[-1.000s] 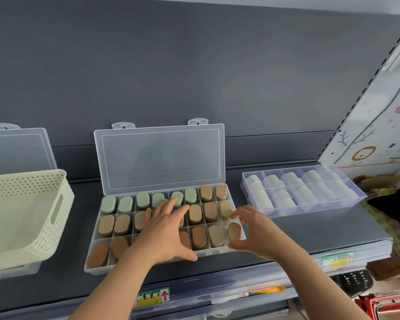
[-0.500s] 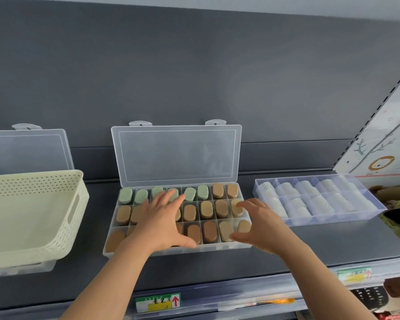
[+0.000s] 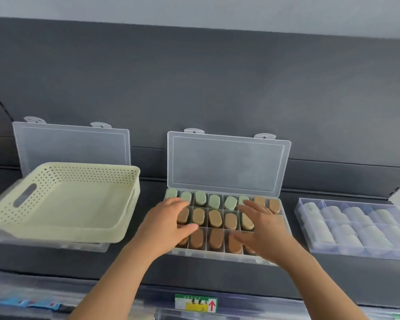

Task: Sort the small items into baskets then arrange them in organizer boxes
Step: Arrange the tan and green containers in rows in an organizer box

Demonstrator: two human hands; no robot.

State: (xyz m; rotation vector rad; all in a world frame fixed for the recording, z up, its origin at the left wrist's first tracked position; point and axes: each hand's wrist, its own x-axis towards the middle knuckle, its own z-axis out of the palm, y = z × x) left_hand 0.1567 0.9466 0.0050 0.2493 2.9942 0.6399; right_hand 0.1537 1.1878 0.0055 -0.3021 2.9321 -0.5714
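Now both of your hands lie flat over the open organizer box point(image 3: 217, 253) on the shelf point(image 3: 206, 270). A second ago your right hand point(image 3: 261, 229) was at the box's front right corner, fingers curled in by a brown piece. It has since moved inward and opened out, with the fingers spread across the right-hand columns and pinching nothing. Your left hand point(image 3: 169, 225) has slid from the middle of the box toward its left side, fingers straight and spread, thumb out along the front row. I cannot tell whether the palms press on the pieces or hover just above them, as the right hand is a little blurred.

The small items sit in their compartments by colour: green ovals point(image 3: 214, 200) along the back row, tan ovals point(image 3: 214, 218) in the middle and brown ovals point(image 3: 216, 237) in front. Every compartment that shows is filled. The cream basket point(image 3: 90, 167) to the left, resting on a second organizer box point(image 3: 72, 146), looks empty.

My reading is that placing is over for this box. You are levelling the pieces so the upright lid point(image 3: 226, 167) can close without catching.
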